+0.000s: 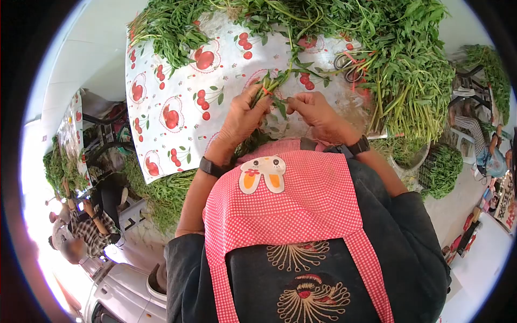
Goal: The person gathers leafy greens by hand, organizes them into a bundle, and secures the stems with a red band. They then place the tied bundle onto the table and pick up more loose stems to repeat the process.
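My left hand point(245, 119) is closed around a small bunch of green stems point(260, 96), with a red band point(266, 91) near their cut ends. Just to the right, my right hand point(315, 112) is closed, its thumb and index finger pinched together beside a leaf point(281, 107) of the bunch; whether anything is between them is too small to tell. Both hands are above the cherry-patterned tablecloth point(186, 89). Dark-handled scissors point(347, 65) lie by the large heap of leafy greens point(401, 59), with red bands near them.
Another pile of greens point(172, 35) is at the table's back left. Below the right edge are a bowl point(407, 159) and a crate point(431, 172) with greens. One person point(97, 229) is at far left, another point(493, 157) at far right. A vehicle point(126, 290) is lower left.
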